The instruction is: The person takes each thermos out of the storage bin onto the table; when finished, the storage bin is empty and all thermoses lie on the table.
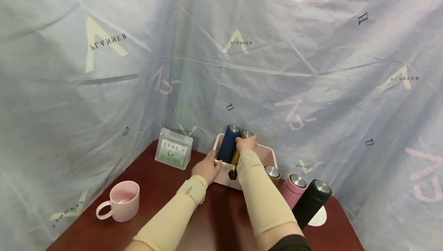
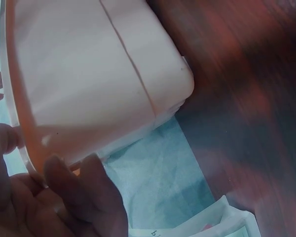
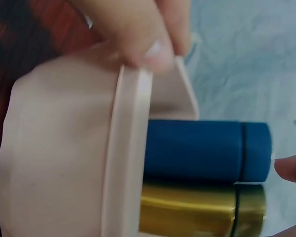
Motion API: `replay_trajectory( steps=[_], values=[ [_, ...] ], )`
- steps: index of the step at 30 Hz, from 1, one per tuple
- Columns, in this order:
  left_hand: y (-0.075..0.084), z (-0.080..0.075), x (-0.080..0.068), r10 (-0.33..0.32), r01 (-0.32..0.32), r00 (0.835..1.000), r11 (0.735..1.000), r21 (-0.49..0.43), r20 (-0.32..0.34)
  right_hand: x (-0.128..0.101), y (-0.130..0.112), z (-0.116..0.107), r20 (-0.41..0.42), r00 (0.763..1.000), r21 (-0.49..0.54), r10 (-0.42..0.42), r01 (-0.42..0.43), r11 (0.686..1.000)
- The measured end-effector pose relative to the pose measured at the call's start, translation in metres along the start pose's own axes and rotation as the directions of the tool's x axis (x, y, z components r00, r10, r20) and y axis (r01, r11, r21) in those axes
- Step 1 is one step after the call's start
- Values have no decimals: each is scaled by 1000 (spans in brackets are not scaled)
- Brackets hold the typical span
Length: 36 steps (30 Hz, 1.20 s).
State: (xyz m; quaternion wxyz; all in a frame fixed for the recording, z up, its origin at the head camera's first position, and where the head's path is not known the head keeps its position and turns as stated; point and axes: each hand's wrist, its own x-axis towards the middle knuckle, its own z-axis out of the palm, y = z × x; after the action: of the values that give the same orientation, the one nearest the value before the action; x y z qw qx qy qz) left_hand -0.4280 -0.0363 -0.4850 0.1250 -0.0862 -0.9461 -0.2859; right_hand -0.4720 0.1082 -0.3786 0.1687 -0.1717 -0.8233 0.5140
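Note:
A pale pink storage bin (image 1: 225, 179) stands at the back of the table. A blue thermos bottle (image 1: 228, 143) and a gold thermos bottle (image 1: 236, 158) are upright inside it, side by side. My left hand (image 1: 206, 169) grips the bin's left front corner, its thumb at the front rim (image 3: 133, 148). Over the gold bottle's cap (image 3: 250, 210) is my right hand (image 1: 247, 143). In the right wrist view, that hand's thumb (image 3: 292, 170) stands just off the caps, with no grip on either bottle showing.
Right of the bin stand another gold bottle (image 1: 272, 172), a pink bottle (image 1: 294, 189) and a black bottle (image 1: 313, 201), beside a white round coaster (image 1: 317, 218). A pink mug (image 1: 125, 201) and a tea pouch (image 1: 174, 149) are on the left. Printed cloth (image 1: 214, 81) hangs close behind.

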Motion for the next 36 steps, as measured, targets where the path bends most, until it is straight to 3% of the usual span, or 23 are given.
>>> replay_trajectory(
  steps=[8, 20, 27, 36],
  values=[
    [-2, 1, 3, 2, -2, 1000, 1000, 28, -2, 23, 13, 13, -25, 999, -41, 22, -23, 999],
    [-2, 2, 2, 8, -7, 1000, 999, 32, -20, 48, 25, 21, -80, 995, -25, 56, -58, 998],
    [-1, 7, 2, 49, -49, 999, 999, -6, -10, 42, 24, 12, -131, 991, -89, 6, -18, 996],
    [-11, 8, 6, 30, -30, 999, 1000, 2, -16, 38, 20, 18, -119, 993, -77, 0, -10, 997]
  ],
)
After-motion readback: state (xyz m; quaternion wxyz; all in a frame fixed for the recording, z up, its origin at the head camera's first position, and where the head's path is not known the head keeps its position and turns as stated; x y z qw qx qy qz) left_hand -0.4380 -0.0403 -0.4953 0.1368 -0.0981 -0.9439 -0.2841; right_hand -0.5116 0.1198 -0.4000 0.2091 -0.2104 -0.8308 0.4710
